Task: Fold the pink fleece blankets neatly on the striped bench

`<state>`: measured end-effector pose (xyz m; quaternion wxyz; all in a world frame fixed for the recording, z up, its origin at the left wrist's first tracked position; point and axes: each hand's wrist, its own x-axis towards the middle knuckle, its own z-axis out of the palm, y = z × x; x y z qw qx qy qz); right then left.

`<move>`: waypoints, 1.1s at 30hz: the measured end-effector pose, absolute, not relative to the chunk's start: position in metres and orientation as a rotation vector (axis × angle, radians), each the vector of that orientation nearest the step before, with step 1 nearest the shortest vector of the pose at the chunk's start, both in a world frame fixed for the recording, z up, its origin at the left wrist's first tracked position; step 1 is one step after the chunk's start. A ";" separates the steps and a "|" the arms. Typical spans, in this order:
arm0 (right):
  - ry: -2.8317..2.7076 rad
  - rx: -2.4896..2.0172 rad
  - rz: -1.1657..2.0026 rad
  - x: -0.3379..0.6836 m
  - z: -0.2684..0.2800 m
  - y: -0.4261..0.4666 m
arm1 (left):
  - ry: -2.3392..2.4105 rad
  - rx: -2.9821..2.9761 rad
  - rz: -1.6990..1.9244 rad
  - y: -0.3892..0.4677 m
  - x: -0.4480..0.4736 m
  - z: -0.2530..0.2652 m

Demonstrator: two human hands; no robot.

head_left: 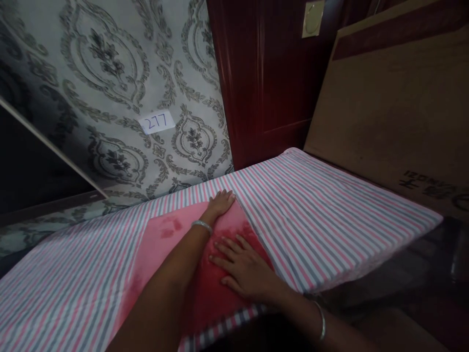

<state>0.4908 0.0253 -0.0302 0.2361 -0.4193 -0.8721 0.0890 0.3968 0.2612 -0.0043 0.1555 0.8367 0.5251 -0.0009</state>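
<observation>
A pinkish-red cloth [183,234] with a velvety look lies flat on the striped sheet [304,210]. Darker patches mark its nap on the right and lower side, and a paler area covers the upper left. My left hand [222,203] rests palm down on the cloth's far right corner, fingers stretched out over its edge. Nearer to me, my right hand [245,269] presses flat near the right edge with its fingers spread. Each wrist wears a silver bangle. My left forearm covers part of the cloth's near left side.
A large cardboard box [395,98] leans at the right, beside a dark red door panel [271,78]. On the patterned wall hangs a paper label [157,122] reading 277. A dark panel with a pale edge [47,142] slants in at the left.
</observation>
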 end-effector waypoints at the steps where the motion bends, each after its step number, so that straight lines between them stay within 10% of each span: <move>1: -2.387 -1.148 0.232 0.491 -0.031 0.025 | 1.507 2.395 0.011 0.261 0.397 -0.005; 33: -2.577 -1.095 0.332 0.443 -0.021 0.038 | 1.347 2.712 0.074 0.160 0.279 0.009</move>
